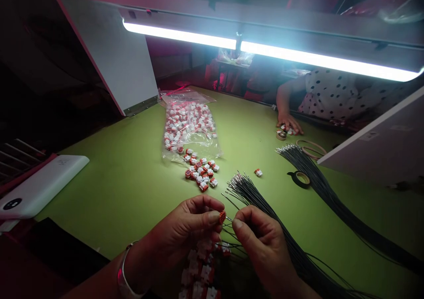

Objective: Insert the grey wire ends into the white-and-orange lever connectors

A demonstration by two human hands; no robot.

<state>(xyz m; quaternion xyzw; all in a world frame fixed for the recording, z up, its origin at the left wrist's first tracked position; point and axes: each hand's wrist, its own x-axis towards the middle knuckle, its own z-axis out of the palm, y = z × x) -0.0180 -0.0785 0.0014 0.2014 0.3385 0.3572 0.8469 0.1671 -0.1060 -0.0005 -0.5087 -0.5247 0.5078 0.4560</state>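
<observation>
Between the thumb and fingers of my left hand (188, 221) is a small orange-red and white connector housing (222, 217), its face with rows of holes turned to the right. My right hand (261, 241) pinches a black wire close to its metal terminal (229, 219), which points at the housing's holes; whether the tip is inside I cannot tell. Beneath my hands lie several connectors (207, 272) with black wires running from some. Right beside my right hand stretches a bundle of black wires (258, 197) with bare metal terminals at its far end.
A clear bag of connectors (190, 122) lies behind a loose connector pile (202, 171). One connector (258, 172) sits apart. To the right are black tape (300, 179) and a second wire bundle (318, 179). A white device (49, 184) lies left. Across the table is another person's hand (289, 121).
</observation>
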